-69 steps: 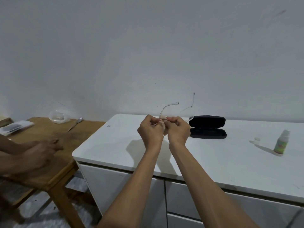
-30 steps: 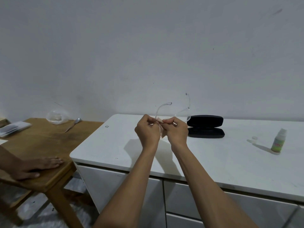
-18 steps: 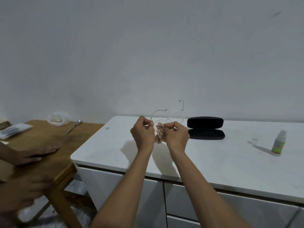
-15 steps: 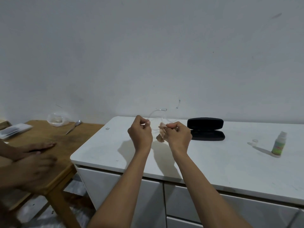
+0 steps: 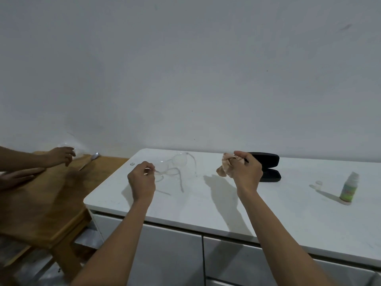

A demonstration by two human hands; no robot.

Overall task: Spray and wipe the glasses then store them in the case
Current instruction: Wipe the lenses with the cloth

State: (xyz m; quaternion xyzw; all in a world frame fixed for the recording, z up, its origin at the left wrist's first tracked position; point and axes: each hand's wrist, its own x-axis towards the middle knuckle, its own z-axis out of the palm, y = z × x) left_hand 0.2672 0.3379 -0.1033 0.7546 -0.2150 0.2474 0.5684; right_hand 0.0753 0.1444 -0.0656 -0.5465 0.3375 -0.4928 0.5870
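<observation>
My left hand (image 5: pixel 141 180) pinches the clear-framed glasses (image 5: pixel 174 167) by one end, low over the white cabinet top (image 5: pixel 206 203); the temples hang toward the surface. My right hand (image 5: pixel 246 172) grips a crumpled beige cloth (image 5: pixel 224 164), held apart to the right of the glasses. The black case (image 5: pixel 268 162) lies open just behind my right hand, partly hidden by it. The small spray bottle (image 5: pixel 349 187) with a green label stands at the right, its clear cap (image 5: pixel 319 184) beside it.
A wooden table (image 5: pixel 45 195) adjoins the cabinet on the left. Another person's hands (image 5: pixel 59 156) are over it near a clear bowl (image 5: pixel 68 145) and a spoon (image 5: pixel 94 156). A plain wall rises behind. Drawer fronts lie below the cabinet top.
My hands have parted: the right one pulled the cloth away to the right, the left one lowered the glasses toward the cabinet top. The other person's hand reached to the bowl.
</observation>
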